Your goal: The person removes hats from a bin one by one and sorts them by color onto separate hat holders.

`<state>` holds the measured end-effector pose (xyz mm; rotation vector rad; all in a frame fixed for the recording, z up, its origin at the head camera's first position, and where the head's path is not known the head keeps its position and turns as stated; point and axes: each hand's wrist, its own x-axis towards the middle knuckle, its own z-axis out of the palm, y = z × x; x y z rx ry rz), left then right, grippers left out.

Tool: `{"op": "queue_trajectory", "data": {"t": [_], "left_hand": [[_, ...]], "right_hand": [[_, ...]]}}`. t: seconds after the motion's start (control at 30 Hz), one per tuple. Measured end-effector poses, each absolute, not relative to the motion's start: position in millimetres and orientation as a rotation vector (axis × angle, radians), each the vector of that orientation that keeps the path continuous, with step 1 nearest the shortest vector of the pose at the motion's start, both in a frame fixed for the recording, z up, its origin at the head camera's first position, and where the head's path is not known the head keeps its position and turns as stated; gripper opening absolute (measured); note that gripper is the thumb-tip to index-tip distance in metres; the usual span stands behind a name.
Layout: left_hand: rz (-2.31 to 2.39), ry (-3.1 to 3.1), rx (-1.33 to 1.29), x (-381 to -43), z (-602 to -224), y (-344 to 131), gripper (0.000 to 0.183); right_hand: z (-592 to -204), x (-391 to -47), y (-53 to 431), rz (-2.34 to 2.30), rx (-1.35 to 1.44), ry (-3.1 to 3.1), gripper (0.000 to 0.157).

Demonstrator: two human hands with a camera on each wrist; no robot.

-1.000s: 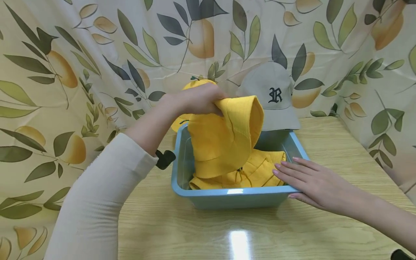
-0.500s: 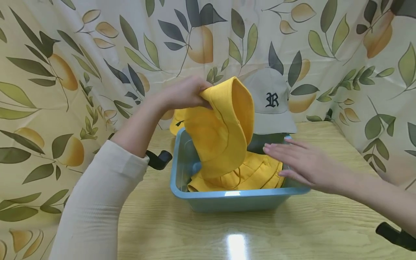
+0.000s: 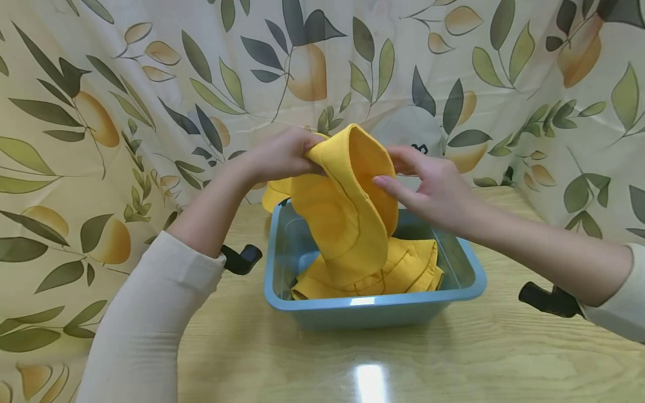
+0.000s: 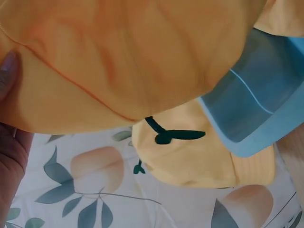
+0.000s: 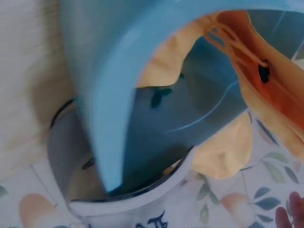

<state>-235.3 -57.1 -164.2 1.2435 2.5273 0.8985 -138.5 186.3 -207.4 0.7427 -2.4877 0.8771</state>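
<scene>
My left hand [image 3: 292,151] grips the brim of a yellow bucket hat [image 3: 342,224], its thumb on the cloth in the left wrist view. The hat hangs over a blue tub [image 3: 378,302], its opening turned to the right. My right hand [image 3: 428,184] is at that opening with thumb and fingers spread; in the right wrist view its fingertips [image 5: 297,211] look apart from the cloth. Inside the hat [image 5: 275,90] a drawstring with a black toggle shows. Another yellow hat-like piece of cloth [image 3: 413,263] lies in the tub, partly hidden by the held hat.
Behind the tub's left corner is a yellow cap [image 4: 204,156] with green leaf embroidery. A grey cap [image 3: 405,131] with a black letter stands behind the tub, partly covered by my right hand. Leaf-patterned cloth [image 3: 201,67] hangs around the wooden table [image 3: 302,364].
My right hand has left the tub's front right rim and moved up to the hat's opening. The left hand has shifted slightly left, turning the hat's opening more into view.
</scene>
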Motion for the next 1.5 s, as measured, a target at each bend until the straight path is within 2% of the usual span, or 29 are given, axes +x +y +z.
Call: {"op": "queue_trajectory", "data": {"t": [0.23,0.43,0.6,0.73,0.8,1.03,1.2,1.3,1.37,1.5], "left_hand": [[1.162,2.470,1.258,-233,-159,-68,0.008],[1.354,2.397,1.248,-235,-160,-76,0.015],[1.509,2.374,1.179,-229,-171,-80,0.016],[1.690,2.406,1.198,-214,-183,-81,0.025],[1.798,2.455,1.165,-205,-190,-82,0.036],[2.137,2.536,0.876,-176,-218,-83,0.089],[2.172,2.256,1.124,-171,-243,-85,0.124],[1.994,2.248,1.170,-164,-256,-84,0.134],[1.897,2.316,1.072,-157,-260,-80,0.131],[1.919,2.347,0.803,-146,-261,-68,0.100]], "right_hand": [[-208,-140,165,1.168,0.569,-2.448,0.030],[-210,-143,165,1.126,0.619,-2.392,0.016],[-208,-151,161,1.055,0.585,-2.349,0.015],[-199,-159,155,1.080,0.504,-2.351,0.019],[-195,-162,151,1.086,0.492,-2.348,0.020],[-180,-164,147,1.014,0.486,-2.324,0.018],[-169,-166,146,1.019,0.455,-2.300,0.020],[-166,-168,146,1.020,0.431,-2.281,0.021],[-164,-169,147,1.016,0.421,-2.256,0.021],[-164,-173,146,0.989,0.452,-2.222,0.021]]}}
